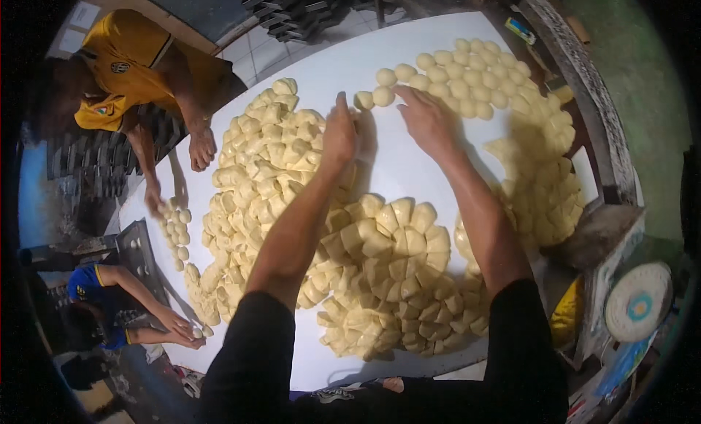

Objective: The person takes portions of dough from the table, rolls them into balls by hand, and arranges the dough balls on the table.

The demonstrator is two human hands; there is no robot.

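Note:
Pale yellow dough balls lie between and beyond my hands on a white table [380, 161]. My left hand [341, 134] stands on its edge with fingers stretched out, next to a dough ball [364, 100]. My right hand [427, 122] is palm down, its fingers reaching towards another dough ball [382, 96]; whether they touch it I cannot tell. Smooth round balls [467, 77] sit in a cluster at the far right. Left of my left arm spreads a heap of cut dough pieces [255, 161], and more cut pieces [398, 256] lie between my forearms.
A person in a yellow shirt [131, 66] works at the left edge beside a row of small balls [174, 230]. Another in blue [109, 300] handles dough below, near a dark tray [139, 252]. A wooden beam [591, 81] and a round white lid-like object [639, 301] are at right.

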